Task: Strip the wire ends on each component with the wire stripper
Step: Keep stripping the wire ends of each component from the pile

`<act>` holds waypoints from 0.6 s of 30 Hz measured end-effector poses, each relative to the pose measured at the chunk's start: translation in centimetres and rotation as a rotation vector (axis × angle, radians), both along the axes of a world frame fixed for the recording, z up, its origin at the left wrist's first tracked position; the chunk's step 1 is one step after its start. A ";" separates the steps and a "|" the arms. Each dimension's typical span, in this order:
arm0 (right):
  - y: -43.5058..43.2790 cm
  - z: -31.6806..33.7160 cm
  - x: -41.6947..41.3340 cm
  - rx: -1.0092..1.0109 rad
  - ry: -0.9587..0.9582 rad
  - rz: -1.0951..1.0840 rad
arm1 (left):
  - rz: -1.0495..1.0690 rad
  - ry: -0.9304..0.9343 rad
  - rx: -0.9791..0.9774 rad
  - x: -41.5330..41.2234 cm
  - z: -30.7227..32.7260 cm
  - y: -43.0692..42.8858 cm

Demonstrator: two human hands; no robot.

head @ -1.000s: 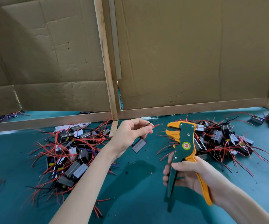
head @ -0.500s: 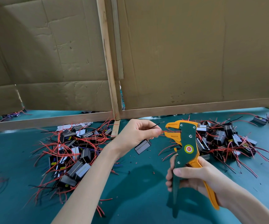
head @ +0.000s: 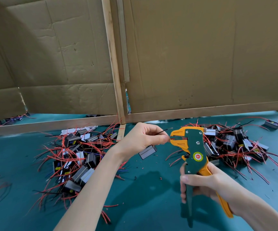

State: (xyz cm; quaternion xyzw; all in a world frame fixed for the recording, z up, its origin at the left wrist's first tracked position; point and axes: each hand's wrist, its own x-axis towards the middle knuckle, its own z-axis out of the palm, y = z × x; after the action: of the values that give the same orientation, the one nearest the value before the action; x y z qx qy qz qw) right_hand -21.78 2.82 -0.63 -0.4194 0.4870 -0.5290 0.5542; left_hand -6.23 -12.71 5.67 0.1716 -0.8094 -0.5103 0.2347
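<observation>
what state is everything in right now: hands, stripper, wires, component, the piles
left hand, pinching the red wire
right hand, gripping the wire stripper
wire stripper, upright, handles spread, red wire end between its jaws
component, hanging under the left hand
black wire, free, sticking out past the fingers
left pile, loose heap on the table
right pile, loose heap behind the stripper

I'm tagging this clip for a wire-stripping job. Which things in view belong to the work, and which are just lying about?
Belongs to the job: wire stripper, gripped by the right hand; red wire pinched by the left hand; component hanging under that hand; left pile and right pile of components.
Just lying about: cardboard screens; wooden frame; insulation scraps on the green mat.
</observation>
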 end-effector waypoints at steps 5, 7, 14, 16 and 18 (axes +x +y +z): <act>0.1 0.0 1.5 0.037 -0.001 -0.070 | -0.032 -0.004 0.028 0.4 0.0 -0.6; 0.1 -0.2 2.2 0.038 -0.026 -0.140 | -0.054 0.029 0.080 0.5 -0.2 -0.9; -0.4 -0.1 1.6 -0.064 -0.138 -0.148 | -0.056 0.034 0.067 0.1 -1.5 -0.7; -0.6 -0.2 1.2 -0.126 -0.162 -0.086 | -0.008 0.071 0.059 0.0 -1.4 -0.9; -0.6 -0.4 0.5 -0.142 -0.139 -0.040 | 0.027 0.102 0.064 0.0 -1.1 -1.1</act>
State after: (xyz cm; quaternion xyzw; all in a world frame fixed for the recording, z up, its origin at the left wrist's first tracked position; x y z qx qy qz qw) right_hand -21.24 2.18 -1.07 -0.4100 0.4172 -0.6009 0.5447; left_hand -6.18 -13.78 4.62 0.1640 -0.7771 -0.5408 0.2769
